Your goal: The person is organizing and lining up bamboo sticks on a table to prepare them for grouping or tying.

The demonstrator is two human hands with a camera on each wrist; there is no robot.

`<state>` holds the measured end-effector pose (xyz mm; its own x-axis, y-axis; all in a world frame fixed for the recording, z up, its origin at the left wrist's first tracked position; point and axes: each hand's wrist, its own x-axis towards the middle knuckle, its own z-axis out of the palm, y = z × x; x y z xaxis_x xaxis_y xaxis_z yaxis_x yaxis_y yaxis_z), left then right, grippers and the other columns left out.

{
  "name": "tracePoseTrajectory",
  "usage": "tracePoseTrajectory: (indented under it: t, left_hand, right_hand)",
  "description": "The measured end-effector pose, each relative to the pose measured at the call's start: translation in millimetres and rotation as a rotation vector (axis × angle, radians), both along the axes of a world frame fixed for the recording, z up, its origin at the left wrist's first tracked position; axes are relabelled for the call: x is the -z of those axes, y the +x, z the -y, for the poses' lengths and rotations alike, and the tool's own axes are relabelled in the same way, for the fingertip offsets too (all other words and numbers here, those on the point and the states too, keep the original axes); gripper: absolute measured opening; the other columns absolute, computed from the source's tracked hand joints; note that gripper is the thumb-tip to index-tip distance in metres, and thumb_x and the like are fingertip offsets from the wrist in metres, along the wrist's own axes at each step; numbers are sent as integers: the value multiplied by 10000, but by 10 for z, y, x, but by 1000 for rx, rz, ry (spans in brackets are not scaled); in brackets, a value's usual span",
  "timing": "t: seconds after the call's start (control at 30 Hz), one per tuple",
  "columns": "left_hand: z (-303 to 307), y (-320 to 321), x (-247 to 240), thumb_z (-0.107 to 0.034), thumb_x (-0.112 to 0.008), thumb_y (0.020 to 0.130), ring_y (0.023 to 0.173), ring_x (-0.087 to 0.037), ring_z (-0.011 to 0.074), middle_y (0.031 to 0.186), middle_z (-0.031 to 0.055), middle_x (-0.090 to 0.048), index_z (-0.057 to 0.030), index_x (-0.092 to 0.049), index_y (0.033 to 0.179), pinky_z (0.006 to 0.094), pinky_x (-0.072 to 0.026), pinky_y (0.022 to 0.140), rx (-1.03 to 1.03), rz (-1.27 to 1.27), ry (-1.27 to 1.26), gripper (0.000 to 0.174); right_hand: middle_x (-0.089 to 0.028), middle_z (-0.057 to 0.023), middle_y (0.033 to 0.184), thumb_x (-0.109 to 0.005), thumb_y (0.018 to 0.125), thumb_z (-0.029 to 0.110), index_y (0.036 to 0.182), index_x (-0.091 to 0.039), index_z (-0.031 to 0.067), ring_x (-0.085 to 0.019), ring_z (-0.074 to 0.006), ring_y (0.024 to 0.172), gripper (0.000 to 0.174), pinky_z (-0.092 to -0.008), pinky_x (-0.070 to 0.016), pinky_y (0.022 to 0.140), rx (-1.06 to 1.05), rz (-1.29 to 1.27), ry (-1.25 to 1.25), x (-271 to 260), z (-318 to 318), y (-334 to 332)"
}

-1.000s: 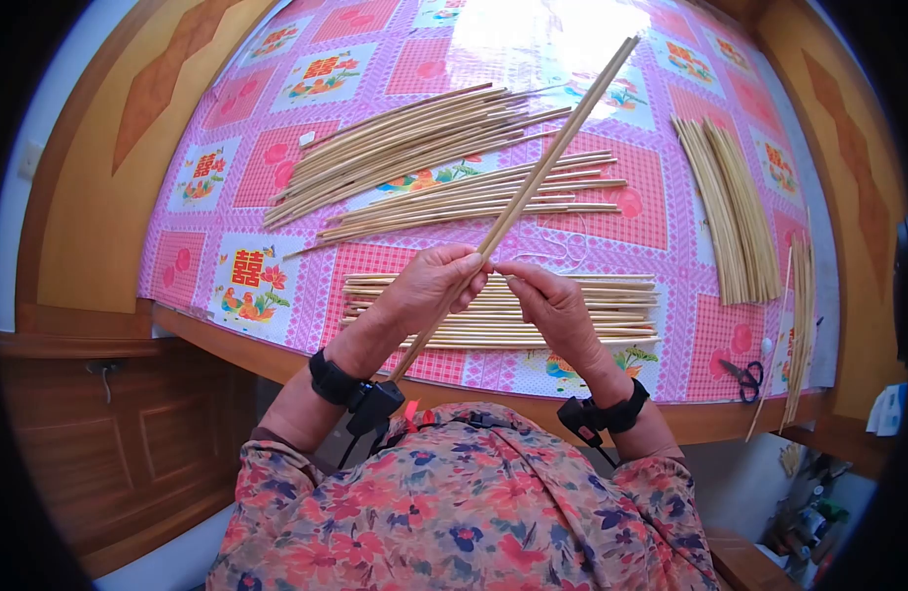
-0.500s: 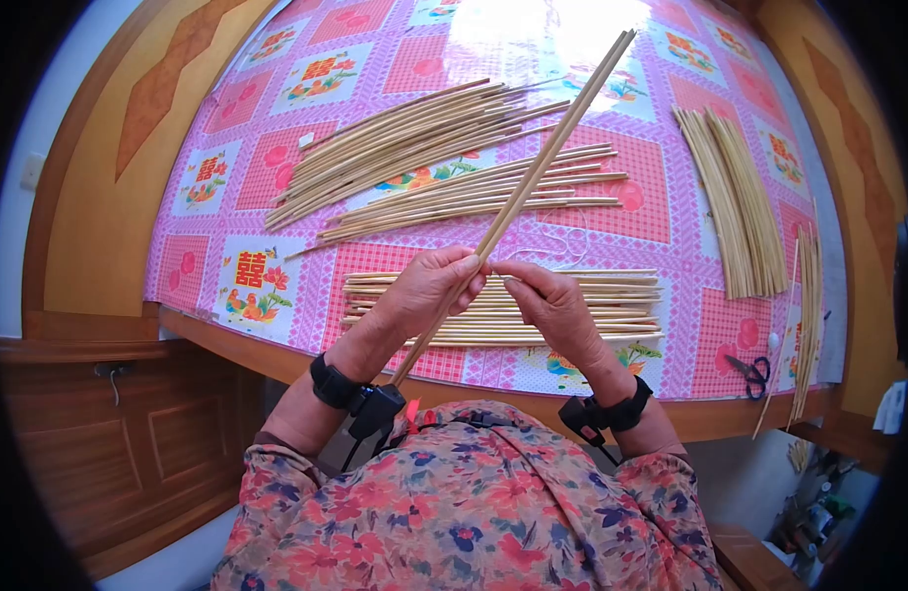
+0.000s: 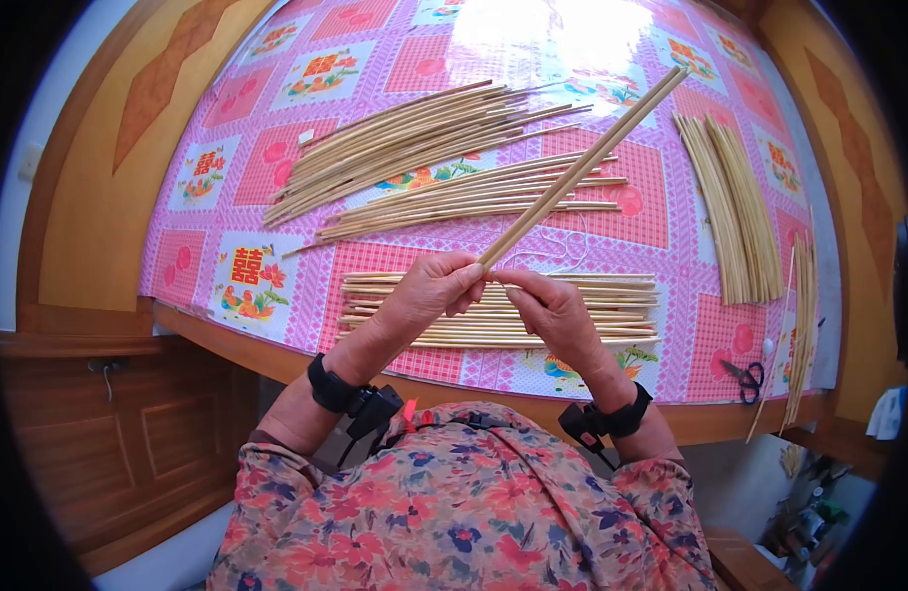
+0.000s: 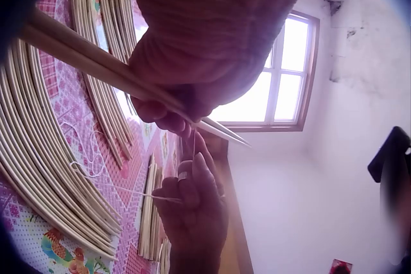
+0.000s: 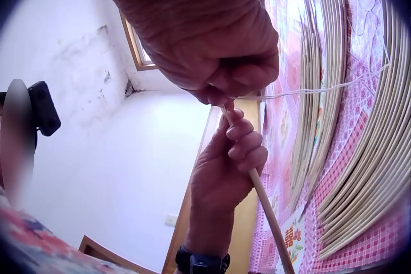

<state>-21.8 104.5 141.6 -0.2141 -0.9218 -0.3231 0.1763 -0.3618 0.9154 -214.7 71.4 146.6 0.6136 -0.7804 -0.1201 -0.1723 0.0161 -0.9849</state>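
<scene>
Closest to us at 6 o'clock is a floral top (image 3: 454, 492). Just past it, the left hand (image 3: 434, 291) is clamped round a few long sticks (image 3: 587, 167), which slant up between 1 and 2 o'clock. Right hand (image 3: 557, 305) has its fingers curled in, pinching a thin white string (image 5: 308, 91) right beside the left one. Under the hands there's a row of sticks (image 3: 572, 315) on the pink tablecloth (image 3: 306, 266). Scissors (image 3: 739, 373) at 4 o'clock, fat bundles (image 3: 735, 217) between 2 and 3, and a big loose pile (image 3: 404, 143) further off at 11.
</scene>
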Motion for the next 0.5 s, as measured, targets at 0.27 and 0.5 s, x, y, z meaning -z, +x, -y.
tracePoseTrajectory:
  t: [0.27,0.5]
  left_hand:
    - [-78,-49,-8,-204,-471,907,530,-401,9,658,-50,-504,-31,-595,903,148,-326,453,62,79,-32,212]
    - [-106,-48,30,-192,-458,911,524,-394,5,657,-51,-506,-35,-598,916,149,-321,449,71,147,-95,211]
  right_hand:
    - [-553,-60,640,-527,847,75,1009,-594,48,-489,-92,534,178,-243,-404,502,74,-54,-77,39,-126,16]
    - [-605,-103,743,-553,837,84,935,-590,24,-578,-153,648,120,-256,-438,580,135,-59,-168,112,-195,46]
